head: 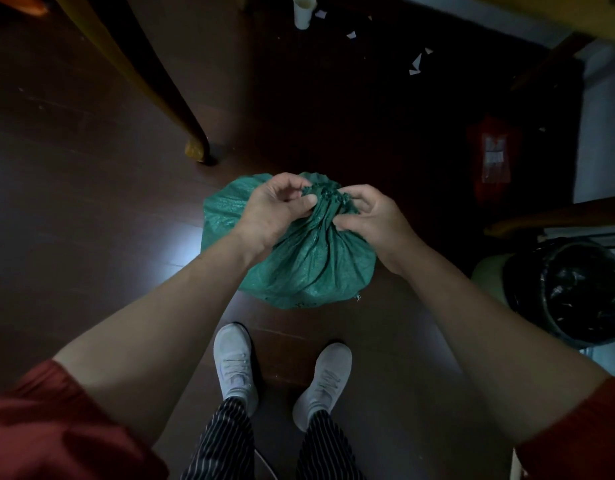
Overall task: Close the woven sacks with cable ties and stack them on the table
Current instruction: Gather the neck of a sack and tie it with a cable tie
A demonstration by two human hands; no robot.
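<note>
A full green woven sack [309, 265] stands on the dark wooden floor just in front of my feet. Its mouth is gathered into a bunched neck [325, 199] at the top. My left hand [275, 206] grips the neck from the left, thumb and fingers curled on the fabric. From the right, my right hand [368, 216] pinches the same neck with its fingertips. No cable tie is plainly visible; the hands and folds hide that spot.
A wooden table leg [181, 112] stands to the far left of the sack. A bin lined with a black bag [576, 292] is at the right. A red packet [493, 161], paper scraps [417, 65] and a white cup [302, 12] lie beyond.
</note>
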